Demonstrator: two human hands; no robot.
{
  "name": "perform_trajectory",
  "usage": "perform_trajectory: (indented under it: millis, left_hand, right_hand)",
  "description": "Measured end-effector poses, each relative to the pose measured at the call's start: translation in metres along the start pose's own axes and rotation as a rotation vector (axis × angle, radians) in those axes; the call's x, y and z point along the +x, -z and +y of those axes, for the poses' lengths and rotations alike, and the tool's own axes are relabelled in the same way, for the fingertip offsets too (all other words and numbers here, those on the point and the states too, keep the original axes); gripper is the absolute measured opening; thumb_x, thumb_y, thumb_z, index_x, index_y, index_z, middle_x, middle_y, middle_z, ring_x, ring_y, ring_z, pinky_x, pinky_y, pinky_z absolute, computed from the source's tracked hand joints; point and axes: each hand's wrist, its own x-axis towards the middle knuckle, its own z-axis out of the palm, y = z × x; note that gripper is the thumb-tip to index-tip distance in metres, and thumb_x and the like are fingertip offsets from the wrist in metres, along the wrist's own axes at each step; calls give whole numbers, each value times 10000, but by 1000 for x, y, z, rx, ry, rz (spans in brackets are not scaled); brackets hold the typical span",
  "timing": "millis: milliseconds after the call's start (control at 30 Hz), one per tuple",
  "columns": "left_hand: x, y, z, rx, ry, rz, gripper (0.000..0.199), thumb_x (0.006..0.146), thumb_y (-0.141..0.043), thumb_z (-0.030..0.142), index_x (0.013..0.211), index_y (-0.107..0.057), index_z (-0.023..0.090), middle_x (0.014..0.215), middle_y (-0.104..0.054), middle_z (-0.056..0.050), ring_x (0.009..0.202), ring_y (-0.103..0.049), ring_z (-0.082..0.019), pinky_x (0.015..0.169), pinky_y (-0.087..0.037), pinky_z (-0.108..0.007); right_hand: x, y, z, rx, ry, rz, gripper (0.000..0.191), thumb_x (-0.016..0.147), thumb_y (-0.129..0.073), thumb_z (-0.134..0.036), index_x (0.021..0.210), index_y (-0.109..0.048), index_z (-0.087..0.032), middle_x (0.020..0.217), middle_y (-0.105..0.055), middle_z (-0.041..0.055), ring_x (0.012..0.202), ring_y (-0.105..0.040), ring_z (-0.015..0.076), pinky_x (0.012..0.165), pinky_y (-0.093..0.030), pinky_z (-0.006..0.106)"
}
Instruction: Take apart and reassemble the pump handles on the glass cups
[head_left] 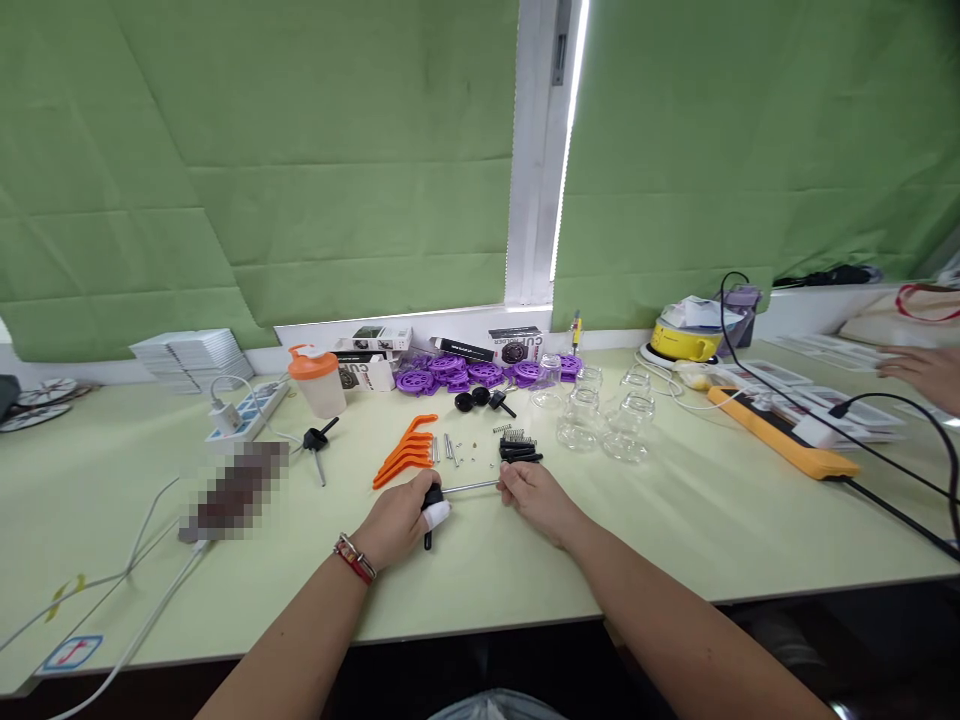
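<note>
My left hand (401, 520), with white tape on a digit, is wrapped round a black part (433, 496). From that part a thin metal rod (471, 487) runs right to my right hand (534, 497), whose fingers pinch its far end. Just beyond lie several orange hooked pieces (407, 452), some silver pins (451, 449) and tiny loose bits. Metal springs (514, 434) and black cylindrical pieces (520, 452) sit beyond my right hand. Black round parts (472, 400) lie farther back.
Purple wheels (450, 374) and boxes (517, 347) line the back. Glass jars (628, 430) stand right of centre. An orange-lidded shaker (318, 382), power strip (251, 412) and cables are left. Another person's hand (926, 375) is over papers at far right, beyond an orange bar (787, 438).
</note>
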Motion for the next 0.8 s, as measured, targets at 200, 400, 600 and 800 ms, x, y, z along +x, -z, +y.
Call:
perform_trajectory:
  millis: [200,400,600,800]
  left_hand:
    - [1,-2,-3,-7,-10,-16,308,883,-365,463,1050,-428,213,866,-615,-56,727,-554,-216,638,-384,-317]
    - [1,-2,-3,-42,-12,-14,295,881,-371,450,1049,-429,215,870,-617,-52,731,-555,-211,644,-391,-316]
    - [0,-2,-3,-57,2,-19,300,879,-377,457,1046,-435,214,881,-619,-59,746,-563,-215,657,-401,-321]
    - [1,-2,-3,-67,1,-14,305,883,-371,464,1039,-434,210,881,-616,-61,764,-570,-218,675,-408,-328]
  right_hand:
    - [-2,0,-1,53,1,-16,211,802,-551,-389,765,-502,-187,644,-559,-18,489,-369,79,491,-301,218]
    - [0,-1,1,-11,-3,0,443,854,-412,-552,655,-511,-169,621,-543,11,485,-366,87,478,-301,228]
    - [-2,0,0,48,-14,-31,283,812,-527,-466,754,-499,-190,646,-552,-14,490,-381,84,479,-299,218]
    - [-1,0,-1,58,-25,-19,366,835,-468,-524,690,-478,-188,595,-519,-24,470,-371,81,481,-299,226]
